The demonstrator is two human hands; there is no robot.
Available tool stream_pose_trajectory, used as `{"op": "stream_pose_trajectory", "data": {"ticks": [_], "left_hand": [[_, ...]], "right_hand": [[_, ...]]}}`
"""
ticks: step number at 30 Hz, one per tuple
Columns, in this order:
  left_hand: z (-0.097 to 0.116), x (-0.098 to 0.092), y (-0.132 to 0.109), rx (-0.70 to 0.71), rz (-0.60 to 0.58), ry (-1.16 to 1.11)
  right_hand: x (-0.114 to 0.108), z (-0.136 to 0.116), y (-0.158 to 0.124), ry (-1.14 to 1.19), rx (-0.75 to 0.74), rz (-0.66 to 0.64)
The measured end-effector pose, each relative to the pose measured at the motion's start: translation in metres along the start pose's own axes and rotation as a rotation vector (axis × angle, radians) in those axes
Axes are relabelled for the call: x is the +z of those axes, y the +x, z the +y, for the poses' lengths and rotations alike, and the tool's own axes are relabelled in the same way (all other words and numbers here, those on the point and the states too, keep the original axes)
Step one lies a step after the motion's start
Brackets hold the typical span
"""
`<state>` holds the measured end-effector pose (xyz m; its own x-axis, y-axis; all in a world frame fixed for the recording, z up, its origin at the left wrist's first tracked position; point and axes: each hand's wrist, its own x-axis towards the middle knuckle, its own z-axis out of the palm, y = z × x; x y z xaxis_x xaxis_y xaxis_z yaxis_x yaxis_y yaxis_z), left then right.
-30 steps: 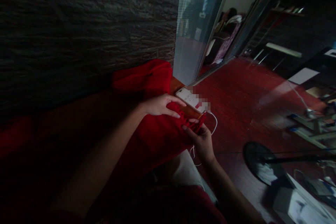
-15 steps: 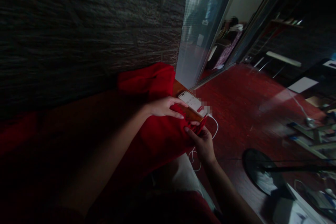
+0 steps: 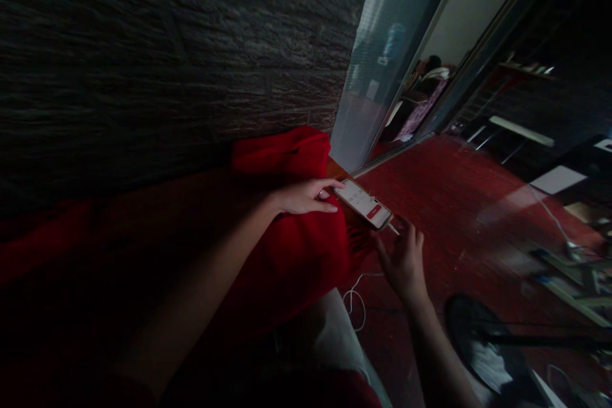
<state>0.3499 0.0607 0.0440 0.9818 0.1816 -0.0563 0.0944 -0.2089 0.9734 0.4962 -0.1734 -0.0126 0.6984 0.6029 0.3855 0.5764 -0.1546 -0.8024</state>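
A red cloth (image 3: 296, 255) is spread over the surface in front of me, bunched up at its far end by the wall. My left hand (image 3: 306, 196) lies on the cloth with its fingers stretched out, fingertips touching the near end of a lit phone (image 3: 363, 203). My right hand (image 3: 404, 258) hovers just below the phone with fingers spread, holding nothing. A white cable (image 3: 356, 293) runs from the phone's end down past the cloth edge.
A dark textured wall (image 3: 167, 57) fills the left. A glass partition (image 3: 377, 76) stands beyond the phone. The red floor (image 3: 454, 204) extends right. A round black fan base (image 3: 482, 344) with a pole stands at lower right. Shelves and clutter sit at far right.
My right hand has let go of the red cloth's fringe and opened, moving right and down. My left hand has slid forward onto the phone's end. The view has shifted left.
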Motion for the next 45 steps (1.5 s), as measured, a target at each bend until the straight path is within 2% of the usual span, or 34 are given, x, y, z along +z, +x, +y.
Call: {"op": "stream_pose_trajectory", "data": {"ticks": [2,3,5,8,11,14,18,23,24,25,27,31,35,39,42,45], "left_hand": [[-0.003,0.001,0.001,0.001,-0.015,0.002],[-0.003,0.002,0.002,0.008,-0.020,0.004],[-0.003,0.004,0.002,0.046,-0.038,-0.008],[0.000,0.005,0.001,0.112,-0.062,-0.062],[-0.002,0.001,-0.001,0.080,-0.049,-0.074],[-0.009,-0.009,-0.001,0.044,-0.027,-0.036],[-0.018,-0.010,0.003,0.074,0.022,0.061],[-0.021,0.006,0.001,-0.058,0.103,0.180],[-0.021,0.005,-0.002,-0.095,0.096,0.183],[-0.020,0.003,-0.008,-0.156,0.020,0.193],[-0.015,-0.003,-0.026,-0.242,0.024,0.188],[-0.002,-0.007,-0.078,-0.343,0.018,0.285],[-0.004,-0.011,-0.129,-0.340,0.006,0.461],[-0.020,-0.023,-0.170,-0.336,0.094,0.510],[-0.027,-0.030,-0.195,-0.296,0.131,0.462],[-0.028,-0.033,-0.211,-0.336,0.181,0.458]], "right_hand": [[-0.002,-0.004,0.012,-0.094,-0.122,0.065],[0.002,-0.009,0.019,-0.044,-0.150,0.024],[0.017,-0.023,0.031,0.161,-0.159,-0.147],[0.050,-0.042,0.048,0.485,-0.115,-0.377],[0.079,-0.050,0.060,0.671,0.027,-0.419],[0.097,-0.044,0.065,0.745,0.170,-0.494],[0.100,-0.033,0.060,0.666,0.099,-0.660],[0.090,-0.030,0.050,0.328,-0.029,-0.548],[0.089,-0.029,0.051,0.264,-0.049,-0.573],[0.089,-0.028,0.053,0.211,-0.058,-0.598],[0.091,-0.028,0.056,0.132,-0.070,-0.631],[0.091,-0.031,0.055,0.047,-0.074,-0.626],[0.091,-0.031,0.054,0.089,-0.078,-0.593],[0.094,-0.025,0.055,0.179,-0.045,-0.598],[0.095,-0.022,0.055,0.206,-0.027,-0.578],[0.095,-0.023,0.055,0.206,-0.030,-0.557]]}}
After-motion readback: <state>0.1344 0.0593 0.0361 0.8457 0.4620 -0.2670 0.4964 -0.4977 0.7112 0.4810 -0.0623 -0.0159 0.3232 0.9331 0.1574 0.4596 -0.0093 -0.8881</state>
